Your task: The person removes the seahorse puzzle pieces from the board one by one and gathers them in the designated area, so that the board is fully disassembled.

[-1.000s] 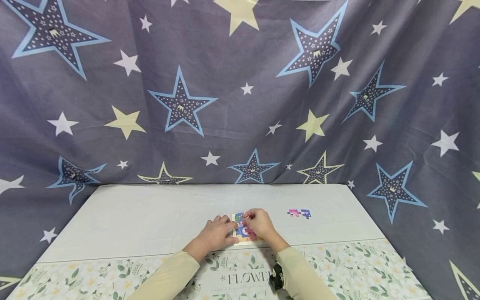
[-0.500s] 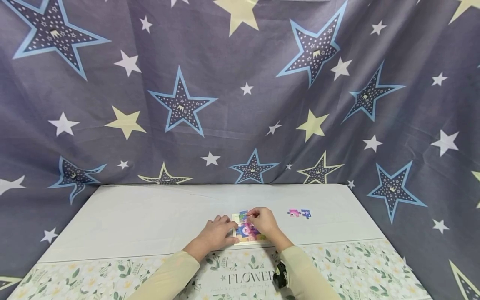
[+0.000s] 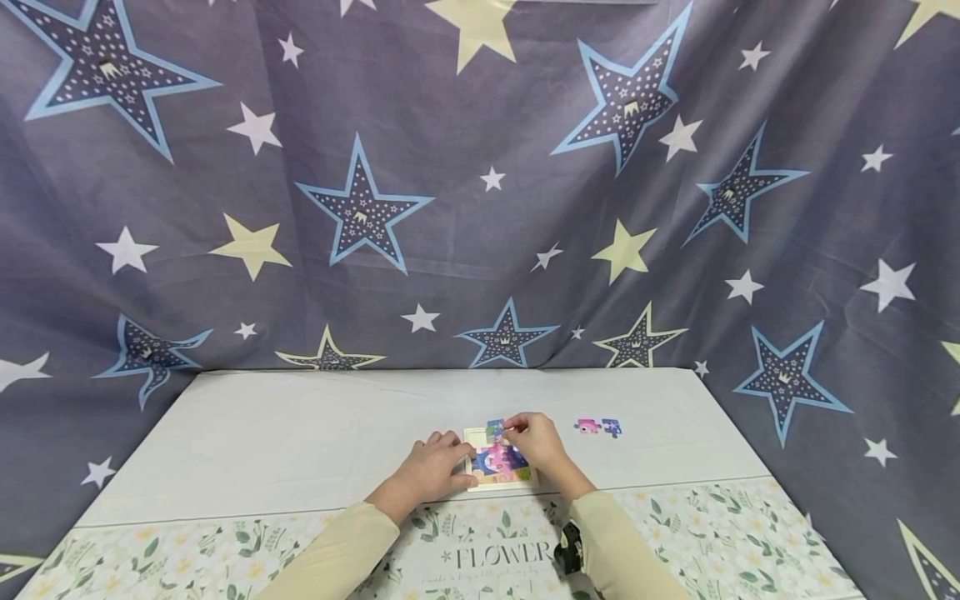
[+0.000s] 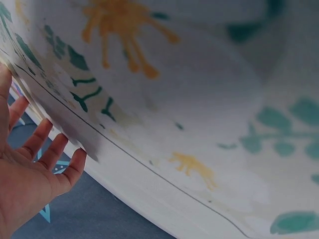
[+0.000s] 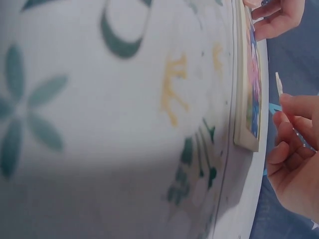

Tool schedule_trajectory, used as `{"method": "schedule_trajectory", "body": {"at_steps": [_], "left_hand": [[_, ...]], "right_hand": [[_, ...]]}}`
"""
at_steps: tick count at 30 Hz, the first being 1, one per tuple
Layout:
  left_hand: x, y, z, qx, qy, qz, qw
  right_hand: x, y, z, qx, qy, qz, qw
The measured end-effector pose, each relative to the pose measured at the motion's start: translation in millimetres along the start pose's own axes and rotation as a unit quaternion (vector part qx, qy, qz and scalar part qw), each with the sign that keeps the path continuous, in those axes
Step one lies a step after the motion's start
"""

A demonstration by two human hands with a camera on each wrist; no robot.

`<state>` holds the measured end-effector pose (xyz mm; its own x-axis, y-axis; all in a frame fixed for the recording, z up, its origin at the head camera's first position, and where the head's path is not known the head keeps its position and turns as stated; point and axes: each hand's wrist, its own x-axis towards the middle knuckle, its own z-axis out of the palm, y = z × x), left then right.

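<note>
A small jigsaw puzzle in a shallow pale frame (image 3: 502,487) lies on the table, its pink and blue picture (image 3: 497,462) filling the lower part. Bare backing shows at its upper left. My left hand (image 3: 433,467) lies along the frame's left side, fingers extended and fingertips at the edge. Between thumb and fingertips, my right hand (image 3: 538,440) pinches a blue and green puzzle piece (image 3: 495,430) over the frame's far edge. The right wrist view shows that piece (image 5: 278,82) edge-on, raised above the frame.
Two more puzzle pieces, one pink (image 3: 588,426) and one blue (image 3: 612,427), lie on the white tabletop right of the frame. A floral cloth with printed lettering (image 3: 502,553) covers the near part. A star-patterned curtain (image 3: 450,208) hangs behind the table.
The right hand has lifted the blue and green puzzle piece from the upper left of the picture and drawn it slightly rightward, uncovering backing there. The left hand has stayed put.
</note>
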<state>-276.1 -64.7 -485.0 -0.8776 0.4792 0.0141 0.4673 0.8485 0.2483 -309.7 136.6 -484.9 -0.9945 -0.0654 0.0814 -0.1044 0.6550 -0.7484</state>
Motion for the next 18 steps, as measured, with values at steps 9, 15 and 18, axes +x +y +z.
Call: {"method": "schedule_trajectory", "body": {"at_steps": [9, 15, 18], "left_hand": [[0.7, 0.7, 0.0, -0.005, -0.005, -0.003, 1.0000], [2.1, 0.1, 0.8, -0.005, -0.008, -0.006, 0.9999], [1.7, -0.4, 0.9, -0.003, -0.004, -0.004, 1.0000]], "right_hand": [[0.6, 7.0, -5.6, 0.004, 0.003, 0.013, 0.9999], [1.1, 12.1, -9.9, 0.007, 0.009, 0.016, 0.9998], [1.4, 14.5, -12.1, 0.005, 0.011, 0.021, 0.9997]]}}
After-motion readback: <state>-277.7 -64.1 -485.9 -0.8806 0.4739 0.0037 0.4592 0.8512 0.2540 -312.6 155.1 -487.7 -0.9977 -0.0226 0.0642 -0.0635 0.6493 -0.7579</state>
